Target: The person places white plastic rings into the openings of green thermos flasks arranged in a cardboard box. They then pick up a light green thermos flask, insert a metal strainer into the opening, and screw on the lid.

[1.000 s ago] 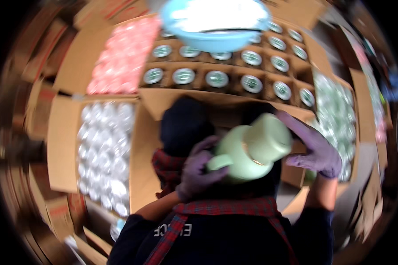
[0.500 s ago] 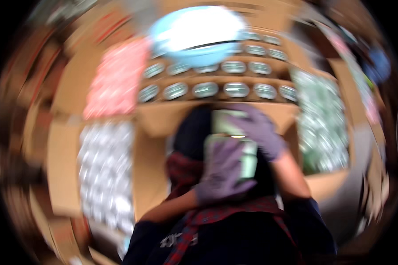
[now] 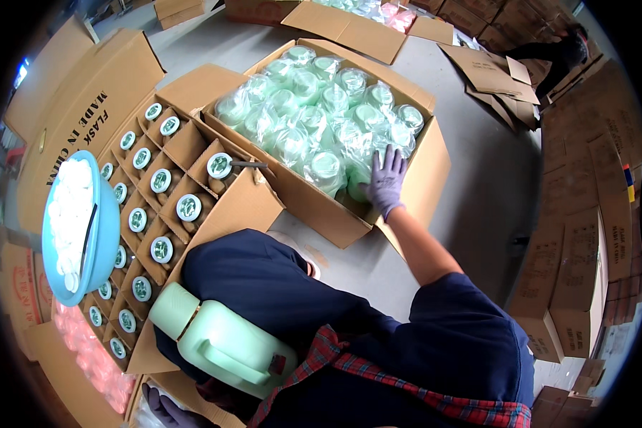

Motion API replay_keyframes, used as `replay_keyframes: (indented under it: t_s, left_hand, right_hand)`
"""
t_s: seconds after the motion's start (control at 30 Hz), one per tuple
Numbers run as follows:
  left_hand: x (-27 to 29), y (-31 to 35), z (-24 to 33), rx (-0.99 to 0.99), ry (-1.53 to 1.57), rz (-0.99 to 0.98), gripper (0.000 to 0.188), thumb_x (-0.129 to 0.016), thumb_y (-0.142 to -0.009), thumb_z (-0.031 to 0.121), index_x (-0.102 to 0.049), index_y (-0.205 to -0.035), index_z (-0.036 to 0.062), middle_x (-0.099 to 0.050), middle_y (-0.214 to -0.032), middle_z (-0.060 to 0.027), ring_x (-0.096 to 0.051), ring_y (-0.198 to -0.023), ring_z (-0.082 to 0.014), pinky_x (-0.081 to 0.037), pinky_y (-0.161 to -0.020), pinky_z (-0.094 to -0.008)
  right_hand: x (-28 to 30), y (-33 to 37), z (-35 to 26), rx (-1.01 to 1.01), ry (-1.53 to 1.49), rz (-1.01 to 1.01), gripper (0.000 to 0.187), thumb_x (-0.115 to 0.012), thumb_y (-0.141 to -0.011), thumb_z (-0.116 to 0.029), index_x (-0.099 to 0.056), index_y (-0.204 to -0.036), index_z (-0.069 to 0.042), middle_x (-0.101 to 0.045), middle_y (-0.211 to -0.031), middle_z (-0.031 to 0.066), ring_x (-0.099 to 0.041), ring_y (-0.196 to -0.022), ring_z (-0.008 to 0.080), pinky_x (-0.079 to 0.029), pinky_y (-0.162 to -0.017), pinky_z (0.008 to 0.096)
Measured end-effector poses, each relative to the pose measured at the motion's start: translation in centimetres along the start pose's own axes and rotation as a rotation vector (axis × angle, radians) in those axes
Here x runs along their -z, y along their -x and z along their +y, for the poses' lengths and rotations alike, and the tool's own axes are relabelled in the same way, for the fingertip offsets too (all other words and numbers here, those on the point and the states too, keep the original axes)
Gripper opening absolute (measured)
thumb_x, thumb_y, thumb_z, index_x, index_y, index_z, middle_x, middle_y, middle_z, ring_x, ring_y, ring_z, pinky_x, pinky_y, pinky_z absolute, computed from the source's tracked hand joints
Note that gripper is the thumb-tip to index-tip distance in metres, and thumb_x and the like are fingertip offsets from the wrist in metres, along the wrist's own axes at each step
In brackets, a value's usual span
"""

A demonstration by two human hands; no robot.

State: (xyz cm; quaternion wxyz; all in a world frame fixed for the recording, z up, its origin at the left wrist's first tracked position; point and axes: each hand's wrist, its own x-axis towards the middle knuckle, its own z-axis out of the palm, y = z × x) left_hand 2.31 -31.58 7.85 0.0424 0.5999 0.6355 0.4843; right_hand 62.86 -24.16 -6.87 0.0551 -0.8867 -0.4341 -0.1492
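Observation:
A mint-green flask with a handle and cap lies tilted across my lap, neither hand on it. My right hand, in a grey-purple glove, reaches to the near right corner of a carton. Its fingers are spread against round mint-green pieces wrapped in clear plastic. At the lower left edge, my gloved left hand rests with fingers stretched out beside clear-wrapped pieces in another carton; part of it is cut off by the picture's rim.
On the left, a divided carton holds several upright flask inserts with round tops. A light-blue basin of white round pieces sits over it. Pink wrapped pieces lie below. Stacked cartons stand right; flattened cardboard lies at the back, near another person.
Both hands have let go of the green flask, which now lies on my lap. My view has turned right; my right hand has gone to the green pieces, my left to the lower left.

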Motion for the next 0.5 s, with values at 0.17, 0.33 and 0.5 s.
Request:
replay_keyframes:
  t_s: [0.17,0.33,0.5]
  left_hand:
    - [-0.9,-3.3,4.5,0.01,0.038,0.076,0.024,-0.061,-0.097,0.018,-0.068,-0.098,-0.0056,-0.066,-0.115,-0.0262,-0.063,-0.109,-0.0363,-0.05,-0.092,-0.0436]
    - [-3.8,-6.4,8.4,-0.388,-0.045,-0.428,0.054,-0.069,-0.083,0.019,-0.052,-0.128,-0.0052,-0.051,-0.138,-0.0231,-0.047,-0.129,-0.0363,-0.034,-0.11,-0.0456]
    - [-4.2,-8.6,9.3,-0.327,-0.031,-0.719,0.108,-0.089,-0.062,0.045,-0.037,-0.143,-0.0048,-0.043,-0.145,-0.0226,-0.04,-0.133,-0.0431,-0.03,-0.113,-0.0465]
  right_hand:
    - [4.0,-8.0,1.3,0.001,-0.39,0.618,0.011,-0.063,-0.082,-0.012,-0.065,-0.091,-0.006,-0.064,-0.106,0.0157,-0.056,-0.103,0.0367,-0.044,-0.091,0.0482]
    - [18.7,-1.1,-17.7,1.223,-1.256,-0.152,0.017,-0.061,-0.089,-0.015,-0.065,-0.104,-0.01,-0.064,-0.101,0.014,-0.063,-0.087,0.0264,-0.051,-0.078,0.0391]
    - [30.9,-4.7,-32.7,0.975,-1.632,0.092,0.028,-0.057,-0.088,-0.031,-0.07,-0.083,-0.007,-0.068,-0.079,0.015,-0.068,-0.078,0.0299,-0.054,-0.069,0.044]
